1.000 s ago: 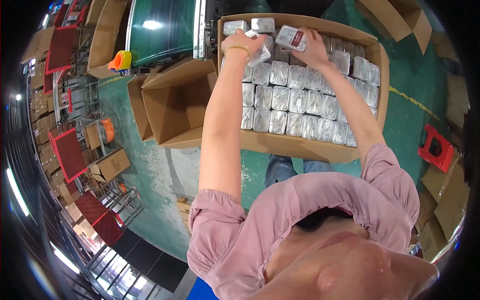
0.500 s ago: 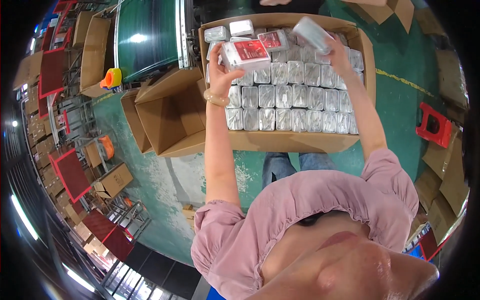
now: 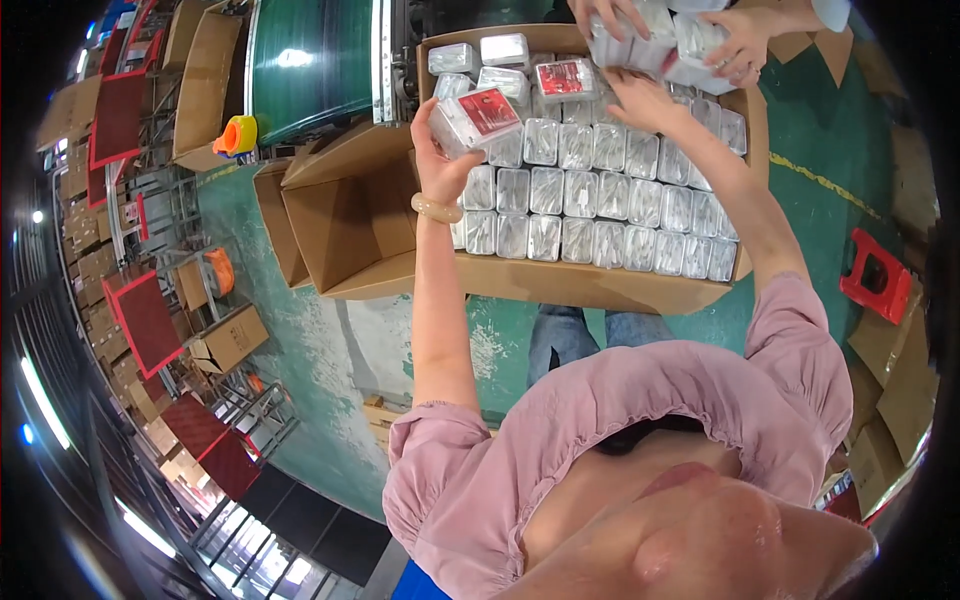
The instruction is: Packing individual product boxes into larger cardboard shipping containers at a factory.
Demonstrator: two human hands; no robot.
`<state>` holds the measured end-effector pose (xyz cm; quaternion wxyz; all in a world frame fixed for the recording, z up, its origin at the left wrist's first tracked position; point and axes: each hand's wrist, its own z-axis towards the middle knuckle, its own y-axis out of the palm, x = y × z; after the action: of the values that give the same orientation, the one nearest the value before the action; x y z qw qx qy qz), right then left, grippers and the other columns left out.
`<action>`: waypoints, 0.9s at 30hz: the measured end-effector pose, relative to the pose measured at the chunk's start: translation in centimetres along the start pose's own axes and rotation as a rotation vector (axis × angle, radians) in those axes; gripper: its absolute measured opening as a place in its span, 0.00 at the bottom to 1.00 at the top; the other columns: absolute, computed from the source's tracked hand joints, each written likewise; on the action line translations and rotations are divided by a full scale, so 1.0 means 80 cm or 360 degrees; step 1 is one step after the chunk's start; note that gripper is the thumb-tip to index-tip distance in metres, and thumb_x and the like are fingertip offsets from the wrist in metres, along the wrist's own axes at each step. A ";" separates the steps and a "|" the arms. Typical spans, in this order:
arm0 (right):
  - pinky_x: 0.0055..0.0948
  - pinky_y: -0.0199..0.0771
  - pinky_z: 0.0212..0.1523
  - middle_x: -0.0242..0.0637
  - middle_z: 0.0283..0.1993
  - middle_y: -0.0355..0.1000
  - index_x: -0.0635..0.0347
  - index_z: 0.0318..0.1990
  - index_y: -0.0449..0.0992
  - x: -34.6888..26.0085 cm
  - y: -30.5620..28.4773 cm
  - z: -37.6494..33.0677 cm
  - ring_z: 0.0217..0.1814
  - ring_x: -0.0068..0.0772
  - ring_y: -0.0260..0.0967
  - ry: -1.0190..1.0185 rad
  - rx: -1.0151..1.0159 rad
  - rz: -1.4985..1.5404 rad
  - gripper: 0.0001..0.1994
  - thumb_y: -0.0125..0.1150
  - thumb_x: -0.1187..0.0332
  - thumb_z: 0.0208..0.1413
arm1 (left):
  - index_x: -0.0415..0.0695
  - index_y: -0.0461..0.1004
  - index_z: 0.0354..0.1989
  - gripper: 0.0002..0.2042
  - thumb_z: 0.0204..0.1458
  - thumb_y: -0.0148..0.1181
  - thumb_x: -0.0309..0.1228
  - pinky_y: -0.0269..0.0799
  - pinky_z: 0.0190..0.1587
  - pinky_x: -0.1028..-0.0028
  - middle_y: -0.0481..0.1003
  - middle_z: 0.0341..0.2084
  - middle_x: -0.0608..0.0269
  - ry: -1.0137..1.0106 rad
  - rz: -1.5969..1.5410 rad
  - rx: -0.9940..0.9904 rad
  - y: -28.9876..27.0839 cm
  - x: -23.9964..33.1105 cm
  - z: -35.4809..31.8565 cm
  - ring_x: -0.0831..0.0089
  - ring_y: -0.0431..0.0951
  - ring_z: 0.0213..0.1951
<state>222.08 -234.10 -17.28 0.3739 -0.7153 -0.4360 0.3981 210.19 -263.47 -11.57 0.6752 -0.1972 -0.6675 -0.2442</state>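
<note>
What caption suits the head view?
Left hand lifts a clear packet; right hand reaches into the packed cardboard box.

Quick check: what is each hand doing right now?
Left hand: closed on a clear packet with a red label.
Right hand: open, flat on packets in the cardboard box.

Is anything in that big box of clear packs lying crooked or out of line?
Yes. A few packs at the far-left end of the cardboard box lie loose and tilted on top, one red-labelled, while the nearer rows stand neatly packed.

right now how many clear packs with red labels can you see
2: one clear plastic pack with a red label held in the left hand, another lying atop the carton's far rows. Others may be hidden.
</note>
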 end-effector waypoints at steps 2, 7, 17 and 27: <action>0.42 0.55 0.60 0.51 0.60 0.56 0.58 0.66 0.39 0.009 0.013 0.027 0.63 0.50 0.52 -0.0048 -0.0015 0.0049 0.47 0.63 0.55 0.42 | 0.47 0.52 0.59 0.43 0.28 0.60 0.13 0.67 0.50 0.69 0.63 0.49 0.57 0.0034 0.0055 -0.0016 0.002 -0.003 0.004 0.67 0.68 0.49; 0.38 0.59 0.59 0.50 0.59 0.58 0.62 0.64 0.42 0.002 0.030 0.074 0.61 0.50 0.56 -0.0069 0.0334 -0.0095 0.44 0.62 0.57 0.43 | 0.47 0.52 0.59 0.42 0.28 0.61 0.16 0.66 0.50 0.69 0.63 0.49 0.58 -0.0020 0.0068 0.0034 0.008 -0.004 0.013 0.66 0.68 0.49; 0.37 0.73 0.46 0.47 0.49 0.68 0.64 0.54 0.63 -0.031 -0.031 -0.072 0.47 0.38 0.69 0.0386 0.0350 0.3015 0.30 0.46 0.45 0.54 | 0.46 0.58 0.56 0.37 0.28 0.59 0.20 0.65 0.51 0.65 0.62 0.50 0.51 0.0565 0.1146 -0.0133 0.032 -0.015 0.050 0.53 0.68 0.47; 0.40 0.76 0.43 0.50 0.46 0.69 0.66 0.54 0.63 -0.016 -0.027 -0.138 0.43 0.46 0.71 -0.0036 0.0135 0.3961 0.35 0.36 0.40 0.56 | 0.49 0.57 0.59 0.33 0.39 0.59 0.31 0.61 0.56 0.63 0.53 0.57 0.44 -0.0114 0.1309 -0.1080 0.225 -0.128 0.093 0.50 0.62 0.56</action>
<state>230.89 -236.64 -10.59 -0.2379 -0.6261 0.5474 0.5017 214.96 -243.90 -20.46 0.5902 -0.6581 -0.4411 -0.1546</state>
